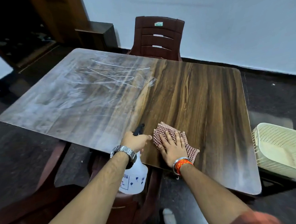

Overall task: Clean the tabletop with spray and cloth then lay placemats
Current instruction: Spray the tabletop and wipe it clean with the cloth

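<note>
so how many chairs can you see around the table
2. The far chair stands across the table, by the wall. The near chair is at the near edge, partly under the table, below the bottle. The table may hide more.

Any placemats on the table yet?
No, only the checked cloth lies on the tabletop, under the right hand; the left hand holds the spray bottle.

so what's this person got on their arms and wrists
The left wrist carries a silver metal-link watch. The right wrist carries a thin silver bangle next to an orange and red thread band. Both forearms are bare and there are no gloves. An orange-red sleeve shows at the upper right arm.
</note>
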`<state>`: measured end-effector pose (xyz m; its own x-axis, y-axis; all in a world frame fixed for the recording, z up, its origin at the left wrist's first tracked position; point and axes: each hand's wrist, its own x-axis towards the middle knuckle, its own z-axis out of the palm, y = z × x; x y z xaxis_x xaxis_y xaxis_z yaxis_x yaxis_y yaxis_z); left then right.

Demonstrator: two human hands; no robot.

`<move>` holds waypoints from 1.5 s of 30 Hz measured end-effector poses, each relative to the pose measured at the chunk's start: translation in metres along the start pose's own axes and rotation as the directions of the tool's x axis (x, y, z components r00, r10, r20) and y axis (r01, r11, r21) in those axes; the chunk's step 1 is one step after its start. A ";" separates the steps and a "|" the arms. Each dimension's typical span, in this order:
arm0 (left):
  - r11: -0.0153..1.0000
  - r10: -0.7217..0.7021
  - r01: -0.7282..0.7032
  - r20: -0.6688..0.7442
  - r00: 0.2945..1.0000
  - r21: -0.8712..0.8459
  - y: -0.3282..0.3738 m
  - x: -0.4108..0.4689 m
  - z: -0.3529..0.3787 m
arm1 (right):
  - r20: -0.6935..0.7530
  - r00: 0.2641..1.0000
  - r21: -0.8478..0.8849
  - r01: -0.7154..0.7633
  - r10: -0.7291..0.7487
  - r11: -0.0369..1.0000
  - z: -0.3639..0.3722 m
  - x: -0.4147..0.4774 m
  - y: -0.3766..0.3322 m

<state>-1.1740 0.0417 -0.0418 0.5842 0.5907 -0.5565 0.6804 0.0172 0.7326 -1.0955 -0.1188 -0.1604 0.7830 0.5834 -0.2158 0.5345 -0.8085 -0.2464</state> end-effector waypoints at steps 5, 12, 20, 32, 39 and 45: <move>0.998 -0.034 0.037 -0.045 0.998 0.054 -0.025 -0.025 -0.030 | 0.004 0.997 -0.008 -0.078 0.078 0.997 0.008 -0.022 -0.022; 1.000 0.010 -0.011 -0.087 0.996 -0.010 -0.041 -0.031 -0.068 | -0.003 0.991 -0.001 -0.136 0.136 0.991 0.009 -0.022 -0.030; 0.999 -0.044 0.041 -0.080 0.996 -0.032 -0.058 -0.009 -0.134 | 0.014 0.965 0.061 -0.263 0.263 0.963 0.014 -0.027 -0.068; 0.999 0.046 -0.047 0.087 0.995 0.010 -0.097 0.034 -0.229 | 0.036 0.881 0.132 -0.471 0.471 0.872 0.039 -0.004 -0.157; 0.989 0.091 -0.102 0.102 0.991 0.110 -0.102 0.062 -0.250 | 0.033 0.843 0.186 -0.532 0.536 0.826 0.049 0.012 -0.187; 0.989 0.066 -0.083 0.147 0.987 0.119 -0.097 0.085 -0.266 | -0.019 0.835 0.176 -0.538 0.550 0.824 0.049 0.027 -0.200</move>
<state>-1.3076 0.3049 -0.0561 0.6864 0.4652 -0.5590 0.6771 -0.1283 0.7246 -1.1968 0.0629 -0.1637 0.9537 0.0413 -0.2981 -0.0374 -0.9666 -0.2535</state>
